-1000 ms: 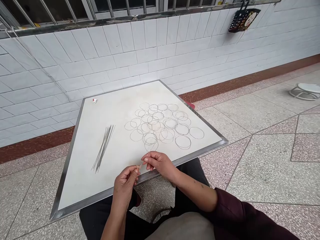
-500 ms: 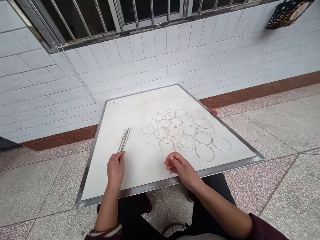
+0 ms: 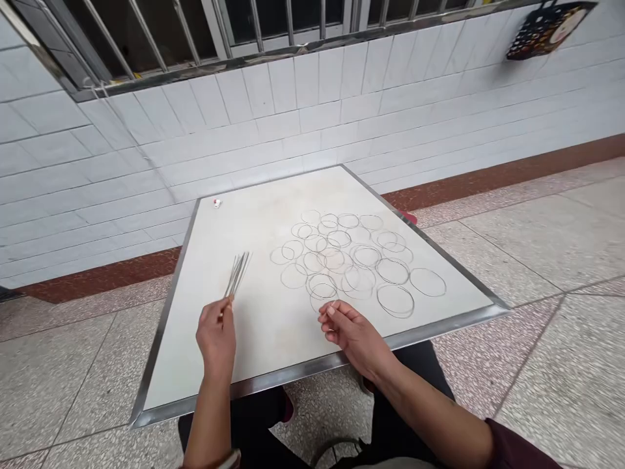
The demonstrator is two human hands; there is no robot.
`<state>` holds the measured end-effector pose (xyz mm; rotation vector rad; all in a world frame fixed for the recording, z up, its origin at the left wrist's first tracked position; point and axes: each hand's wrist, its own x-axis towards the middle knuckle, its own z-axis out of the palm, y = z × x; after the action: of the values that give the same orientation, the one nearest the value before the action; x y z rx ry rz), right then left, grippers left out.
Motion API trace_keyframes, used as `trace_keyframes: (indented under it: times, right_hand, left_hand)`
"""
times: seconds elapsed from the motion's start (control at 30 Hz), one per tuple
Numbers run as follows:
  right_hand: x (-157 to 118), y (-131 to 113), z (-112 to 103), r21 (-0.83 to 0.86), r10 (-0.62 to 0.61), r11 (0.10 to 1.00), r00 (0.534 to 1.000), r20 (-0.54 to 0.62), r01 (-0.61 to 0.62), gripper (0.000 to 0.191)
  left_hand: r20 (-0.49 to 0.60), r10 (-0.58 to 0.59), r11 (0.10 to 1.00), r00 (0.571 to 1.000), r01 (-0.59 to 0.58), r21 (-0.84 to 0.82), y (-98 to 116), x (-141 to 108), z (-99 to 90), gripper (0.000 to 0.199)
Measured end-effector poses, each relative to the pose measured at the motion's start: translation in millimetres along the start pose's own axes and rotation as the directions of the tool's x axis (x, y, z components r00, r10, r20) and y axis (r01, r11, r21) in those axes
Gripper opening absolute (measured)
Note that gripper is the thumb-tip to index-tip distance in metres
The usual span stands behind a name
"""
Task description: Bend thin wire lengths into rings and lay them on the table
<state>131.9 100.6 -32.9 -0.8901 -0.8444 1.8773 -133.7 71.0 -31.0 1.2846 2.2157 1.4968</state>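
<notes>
My left hand [image 3: 217,333] is closed around the near end of a bundle of thin grey wires [image 3: 237,273], which fan out slightly away from me above the white tabletop. Over the table's near edge, my right hand [image 3: 347,329] has its thumb and fingertips pinched together; anything between them is too fine to make out. Just beyond its fingers lie many thin wire rings [image 3: 393,270], spread flat and overlapping across the right half of the table. One ring partly disappears behind the right fingertips.
The white table [image 3: 263,195] has a metal edge all round. Near its far left corner sits a small white and red object [image 3: 217,204]. Behind stand a white tiled wall [image 3: 273,143] and a barred window. A dark patterned bag [image 3: 547,29] hangs at upper right.
The whole view has shifted slightly. My left hand keeps the wire bundle, its fan now looking a little narrower. My right hand stays pinched near the rings, which lie as before.
</notes>
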Motion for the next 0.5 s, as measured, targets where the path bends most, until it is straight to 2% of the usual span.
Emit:
trace_keyframes:
  times: [0.07,0.1,0.17,0.23,0.27,0.37,0.5]
  right_hand:
    - [-1,-4,6,0.105,0.01,0.994,1.0,-0.023,-0.007,0.032]
    - [-1,-6,9,0.14,0.009,0.99,0.999,-0.034,-0.004,0.031]
    - [-3,-7,14,0.178,-0.002,0.984,1.0,-0.026,0.006,0.03]
    - [-5,-5,18,0.185,-0.042,0.982,0.999,-0.017,0.044,0.029]
    - [-7,-3,19,0.183,-0.059,0.981,0.998,-0.013,0.06,0.029]
    - [-12,0,21,0.176,-0.078,0.982,0.997,0.014,0.074,0.029]
    - [-18,0,24,0.196,-0.073,0.978,0.997,0.029,0.066,0.031]
  left_hand:
    - [0.094,-0.027,0.996,0.995,0.035,-0.088,11,-33,13.2,0.034]
    - [0.175,-0.036,0.988,0.984,0.062,-0.143,17,-49,21.7,0.034]
    - [0.369,-0.051,0.906,0.928,0.199,-0.373,35,-78,39.3,0.034]
    - [0.451,-0.014,0.794,0.892,0.284,-0.537,54,-97,54.5,0.035]
    - [0.446,-0.026,0.731,0.895,0.321,-0.602,63,-103,60.2,0.034]
    - [0.446,-0.185,0.528,0.876,0.472,-0.707,84,-111,69.3,0.031]
    - [0.434,-0.312,0.317,0.845,0.524,-0.791,95,-112,69.7,0.029]
